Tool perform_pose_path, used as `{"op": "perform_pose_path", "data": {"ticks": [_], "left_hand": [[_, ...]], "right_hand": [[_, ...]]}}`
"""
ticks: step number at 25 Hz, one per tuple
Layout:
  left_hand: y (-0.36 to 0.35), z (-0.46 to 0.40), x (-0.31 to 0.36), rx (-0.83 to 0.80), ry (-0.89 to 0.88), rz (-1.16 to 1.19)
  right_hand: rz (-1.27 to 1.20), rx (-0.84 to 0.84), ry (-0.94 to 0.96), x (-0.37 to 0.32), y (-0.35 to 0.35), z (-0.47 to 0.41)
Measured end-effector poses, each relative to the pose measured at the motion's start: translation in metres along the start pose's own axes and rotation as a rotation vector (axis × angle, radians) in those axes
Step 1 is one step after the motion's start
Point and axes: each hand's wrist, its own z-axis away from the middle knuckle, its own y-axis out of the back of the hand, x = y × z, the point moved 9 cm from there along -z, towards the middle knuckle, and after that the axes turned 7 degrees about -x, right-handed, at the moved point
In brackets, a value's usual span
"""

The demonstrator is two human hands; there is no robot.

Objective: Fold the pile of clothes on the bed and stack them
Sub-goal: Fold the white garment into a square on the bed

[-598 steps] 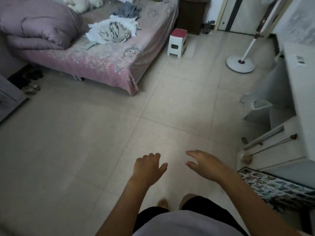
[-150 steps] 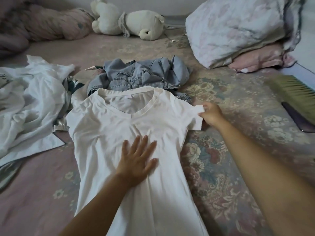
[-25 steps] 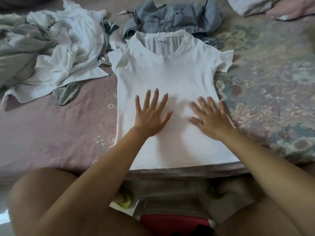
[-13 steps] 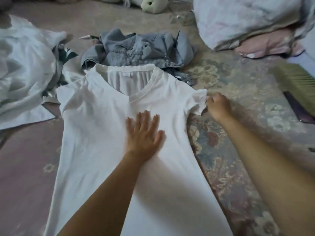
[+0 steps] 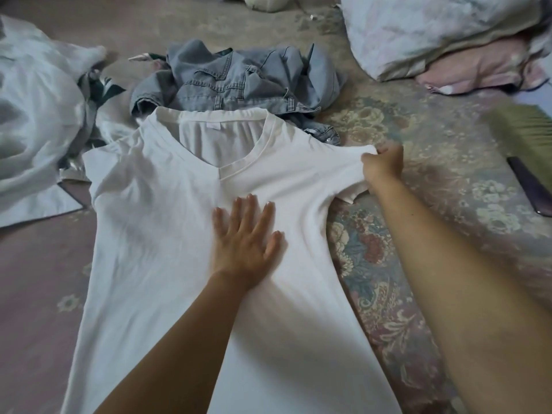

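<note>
Your R hand (image 5: 383, 168) pinches the sleeve of the white tee (image 5: 167, 222), spread flat just below the denim jacket (image 5: 239, 77), L hand (image 5: 245, 234) flat on chest, so fold goes inward toward L, across tee's long axis.

Open bed (image 5: 433, 150) surface was left to the right of the shirt (image 5: 155, 222), bounded farther right by a brush (image 5: 525, 135). Passage beyond the collar was blocked by a denim jacket (image 5: 239, 76) touching it. The left side was crowded by a heap (image 5: 35, 115) of white clothes; pillows (image 5: 433, 34) filled the far right corner.
</note>
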Motion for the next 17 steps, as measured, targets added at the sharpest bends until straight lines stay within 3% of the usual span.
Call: {"op": "perform_pose_path", "data": {"ticks": [2, 4, 7, 9, 11, 14, 17], "left_hand": [[-0.002, 0.000, 0.000, -0.006, -0.004, -0.014], [-0.002, 0.000, 0.000, 0.010, -0.009, -0.010], [0.001, -0.001, 0.001, 0.009, -0.015, 0.003], [0.000, -0.001, 0.003, -0.005, -0.020, 0.006], [-0.003, -0.002, 0.002, -0.030, -0.020, -0.002], [0.006, -0.005, 0.010, -0.004, -0.078, -0.068], [0.022, -0.025, 0.052, -0.038, -0.162, -0.032]], "right_hand": [[-0.194, -0.104, -0.007, -0.002, -0.007, -0.005], [-0.186, -0.196, 0.045, -0.011, -0.011, -0.006], [0.339, -0.183, 0.182, -0.021, -0.007, -0.009], [0.575, -0.097, 0.140, -0.016, 0.004, -0.004], [0.697, -0.187, 0.077, -0.004, 0.000, 0.003], [0.567, -0.386, 0.046, 0.004, -0.016, 0.017], [0.342, -0.408, 0.045, 0.006, -0.021, 0.025]]}}
